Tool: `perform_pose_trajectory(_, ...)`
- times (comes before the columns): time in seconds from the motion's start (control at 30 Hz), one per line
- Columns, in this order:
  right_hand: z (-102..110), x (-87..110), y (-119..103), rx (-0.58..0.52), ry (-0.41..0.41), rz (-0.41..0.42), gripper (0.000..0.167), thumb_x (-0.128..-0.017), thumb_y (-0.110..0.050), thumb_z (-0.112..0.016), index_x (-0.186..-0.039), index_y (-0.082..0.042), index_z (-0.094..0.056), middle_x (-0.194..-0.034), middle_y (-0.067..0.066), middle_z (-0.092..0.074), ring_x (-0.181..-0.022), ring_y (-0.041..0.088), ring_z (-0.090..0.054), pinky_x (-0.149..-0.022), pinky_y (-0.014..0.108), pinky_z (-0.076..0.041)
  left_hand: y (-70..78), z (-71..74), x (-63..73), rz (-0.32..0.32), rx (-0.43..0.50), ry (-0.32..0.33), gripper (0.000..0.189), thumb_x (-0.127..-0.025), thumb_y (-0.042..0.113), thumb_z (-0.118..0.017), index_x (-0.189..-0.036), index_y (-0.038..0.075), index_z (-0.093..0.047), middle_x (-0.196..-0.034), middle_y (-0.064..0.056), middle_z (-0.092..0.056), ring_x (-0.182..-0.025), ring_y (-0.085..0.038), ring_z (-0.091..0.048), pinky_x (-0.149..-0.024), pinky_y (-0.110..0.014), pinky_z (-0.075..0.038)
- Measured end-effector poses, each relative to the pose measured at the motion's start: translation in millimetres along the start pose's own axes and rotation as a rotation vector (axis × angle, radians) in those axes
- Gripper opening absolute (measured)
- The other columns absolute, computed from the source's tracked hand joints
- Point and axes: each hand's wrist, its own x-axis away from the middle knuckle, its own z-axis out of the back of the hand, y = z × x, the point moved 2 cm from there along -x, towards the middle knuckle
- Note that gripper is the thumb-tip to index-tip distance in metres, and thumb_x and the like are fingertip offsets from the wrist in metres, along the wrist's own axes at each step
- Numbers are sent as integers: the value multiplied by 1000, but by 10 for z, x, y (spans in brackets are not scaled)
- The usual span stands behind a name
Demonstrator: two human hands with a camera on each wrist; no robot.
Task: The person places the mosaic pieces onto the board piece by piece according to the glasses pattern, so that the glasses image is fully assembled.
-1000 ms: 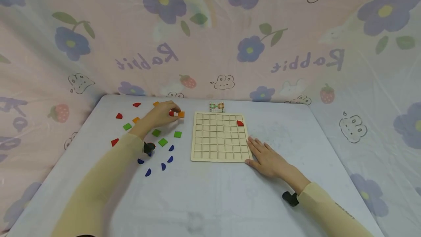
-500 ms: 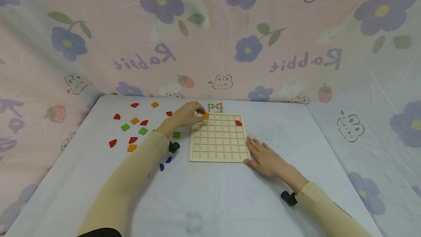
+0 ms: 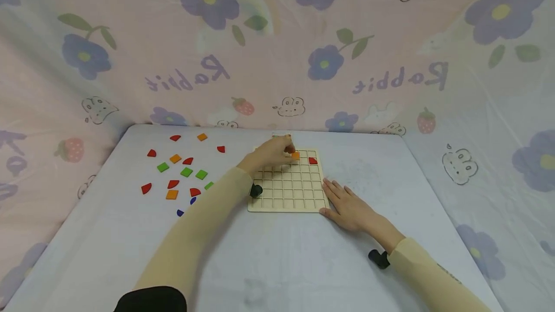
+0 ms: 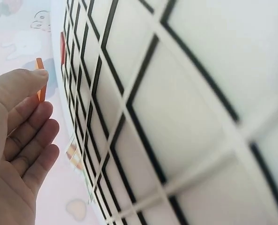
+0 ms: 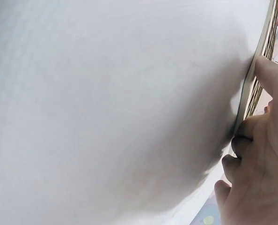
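Orange tile (image 3: 296, 156) over the board (image 3: 286, 209), toward one o'clock: I see the left hand (image 3: 272, 151) pinching it, the right hand (image 3: 350, 210) (fingers straight) touching the four-o'clock edge.

Matt wood-look grid board (image 3: 293, 193), smooth orange tile (image 3: 296, 156), creased cloth backdrop (image 3: 264, 69)

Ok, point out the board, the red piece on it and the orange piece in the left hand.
Board (image 3: 289, 185), head view: bare cell near the middle.
Red piece (image 3: 313, 161), head view: top face's middle.
Orange piece (image 3: 296, 156), head view: uncovered part.
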Motion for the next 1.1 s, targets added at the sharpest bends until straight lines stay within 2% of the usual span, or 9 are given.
perform_pose_trajectory(0.17,3,-14,1,-1,-2,-5,79,-108,-48,-51,-162,3,-24,-171,18,-20,-156,42,-21,-122,63,-22,70,-75,-106,-14,-23,-26,28,-100,23,-72,-121,4,-70,-117,-6,-67,-108,-19,-61,-96,-32,-52)
perform_pose_trajectory(0.37,0,-12,7,-3,3,1,78,-108,-48,-51,-162,2,-25,-171,19,-20,-156,42,-21,-122,63,-22,59,-150,-239,-16,-71,-17,29,-99,30,-73,-118,7,-72,-115,-4,-68,-102,-16,-62,-93,-31,-53)
perform_pose_trajectory(0.5,-3,-1,14,-1,2,0,79,-107,-47,-52,-162,3,-25,-171,18,-19,-155,42,-22,-122,63,-23,47,-207,-290,-12,-105,-33,27,-99,29,-73,-117,9,-73,-114,-3,-67,-102,-16,-61,-93,-31,-52)
perform_pose_trajectory(0.67,-4,-2,14,-2,3,1,79,-108,-48,-52,-162,3,-25,-171,19,-20,-155,42,-22,-122,63,-23,50,-260,-298,-7,-135,-33,28,-100,30,-73,-118,9,-74,-113,-3,-67,-101,-16,-61,-91,-30,-53)
perform_pose_trajectory(1.1,0,10,3,-6,8,1,79,-107,-46,-53,-162,3,-25,-171,19,-19,-155,42,-22,-122,63,-23,36,-294,-285,1,-125,-17,31,-100,33,-71,-121,10,-74,-115,-3,-65,-104,-18,-61,-95,-33,-52)
